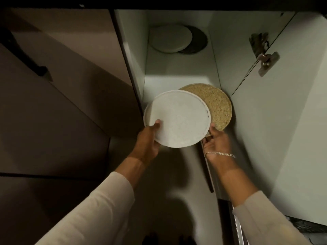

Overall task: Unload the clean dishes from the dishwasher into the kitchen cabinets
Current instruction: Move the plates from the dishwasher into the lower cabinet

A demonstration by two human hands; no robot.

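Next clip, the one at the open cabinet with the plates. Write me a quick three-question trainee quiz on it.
1. True or false: the left hand grips the white plate.
2. Which hand wears the bracelet?
3. Where do the two stacked plates sit? A) higher shelf B) countertop C) dishwasher

Key:
1. True; its thumb lies on the plate's face.
2. The right hand, at the speckled brown plate.
3. A

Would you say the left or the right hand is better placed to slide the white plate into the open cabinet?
Left, probably: the left hand already grips the white plate, while the right hand holds the speckled brown plate.
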